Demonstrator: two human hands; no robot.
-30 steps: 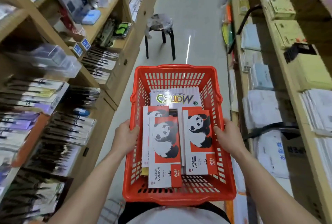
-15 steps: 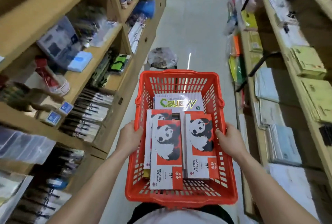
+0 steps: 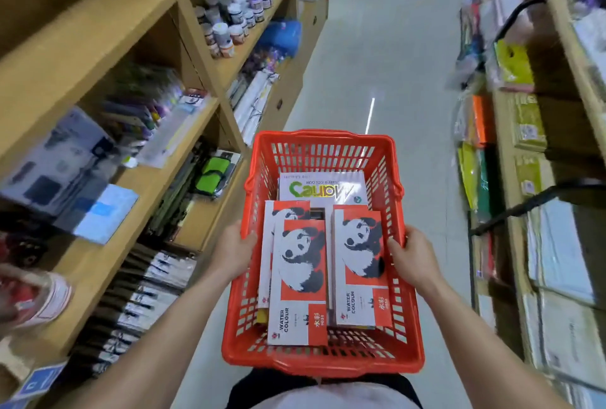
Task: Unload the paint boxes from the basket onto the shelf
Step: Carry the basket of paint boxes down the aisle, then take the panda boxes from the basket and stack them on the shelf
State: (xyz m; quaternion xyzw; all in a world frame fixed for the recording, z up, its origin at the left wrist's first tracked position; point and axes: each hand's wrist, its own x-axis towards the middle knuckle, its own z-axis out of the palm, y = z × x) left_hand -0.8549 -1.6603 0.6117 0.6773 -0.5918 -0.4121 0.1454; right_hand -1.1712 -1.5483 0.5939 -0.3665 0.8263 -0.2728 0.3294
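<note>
You carry the red basket (image 3: 323, 363) with your left hand (image 3: 234, 249) curled over its left rim and your right hand (image 3: 413, 254) over its right rim. The panda paint boxes (image 3: 300, 280) lie flat toward its near wall. They are probably stiff, light card, best pinched by a long edge. One is half buried at the left wall, and the lettered box (image 3: 323, 187) at the far wall is partly covered. The shelf (image 3: 98, 264) on your left is blurred.
</note>
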